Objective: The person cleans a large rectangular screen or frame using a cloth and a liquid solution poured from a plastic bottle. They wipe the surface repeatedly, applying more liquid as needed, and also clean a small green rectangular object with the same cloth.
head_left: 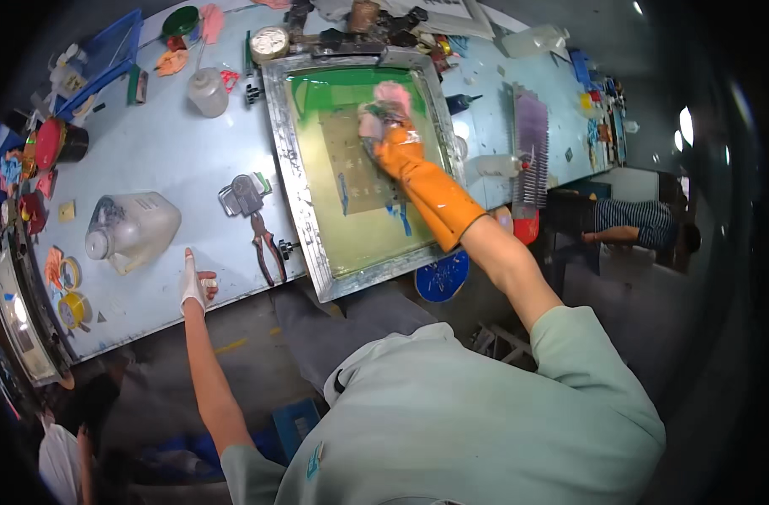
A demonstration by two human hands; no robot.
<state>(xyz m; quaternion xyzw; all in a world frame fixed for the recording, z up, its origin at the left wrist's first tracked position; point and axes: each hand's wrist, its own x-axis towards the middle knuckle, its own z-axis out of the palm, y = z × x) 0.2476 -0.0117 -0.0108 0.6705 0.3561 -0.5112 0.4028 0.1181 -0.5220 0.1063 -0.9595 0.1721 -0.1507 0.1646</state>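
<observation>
My right hand (395, 145), in a long orange rubber glove, is closed on a crumpled pink and grey rag (391, 94). It presses the rag against the upper middle of a screen printing frame (301, 202), whose mesh (363, 244) is yellowish with a green band along the far end. Dark blue marks show on the mesh below the hand. At the table's near edge, my left hand (196, 284) wears a thin white glove with bare fingertips. One finger stretches forward and the others bend loosely, with nothing visible held. Nearest to it lies a cloudy plastic jug (140, 227) on its side.
Pliers (267, 248) and a grey metal clamp-like part (241, 198) lie left of the frame. A squeeze bottle (208, 93), a blue tray (107, 59) and a tape roll (71, 311) sit further left. A purple spiky strip (531, 143) lies right. Another person (645, 223) is beyond the table.
</observation>
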